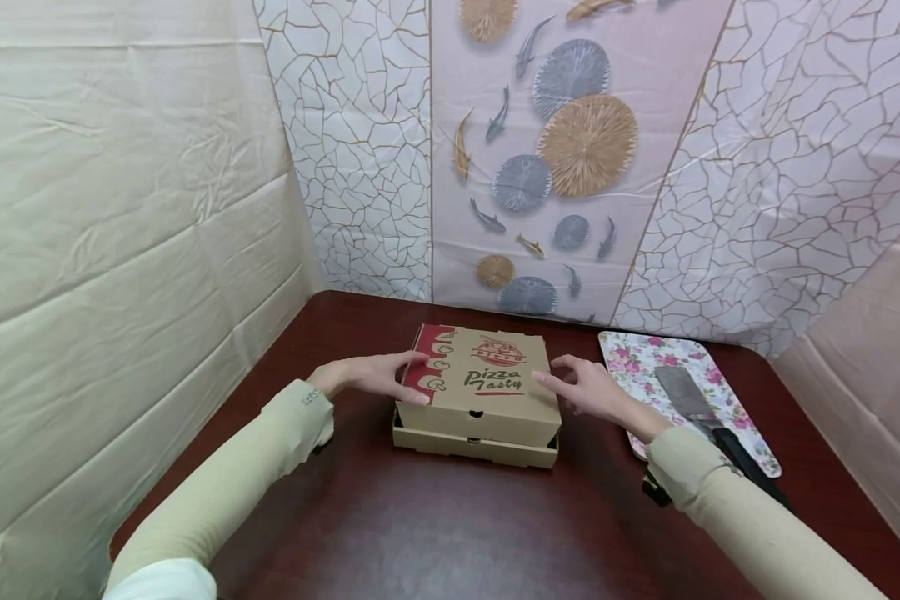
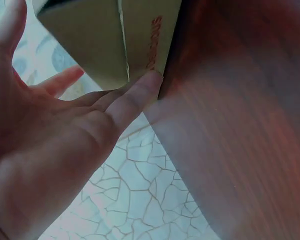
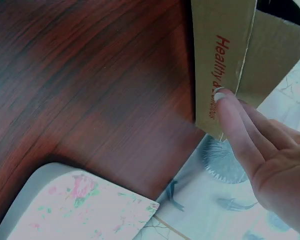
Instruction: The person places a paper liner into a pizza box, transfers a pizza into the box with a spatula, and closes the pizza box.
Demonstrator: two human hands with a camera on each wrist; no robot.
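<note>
A cardboard pizza box [image 1: 506, 417] with red trim and "Pizza Tasty" printing sits on the dark wooden table. Its lid [image 1: 487, 367] stands a little above the lower tray [image 1: 465, 447] along the front. My left hand [image 1: 371, 375] is at the box's left side, thumb near the top edge. In the left wrist view, its straight fingers reach to the printed side wall [image 2: 145, 45]. On the opposite side, my right hand [image 1: 581, 385] has its extended fingertips [image 3: 222, 95] at the lettered wall [image 3: 215, 65].
Right of the box, a floral cutting board [image 1: 641, 367] lies flat. A broad-bladed utensil [image 1: 682, 392] with a black handle rests across it. Behind the table [image 1: 390, 533] hangs a patterned cloth [image 1: 375, 150], and pale fabric [image 1: 120, 208] walls the left side.
</note>
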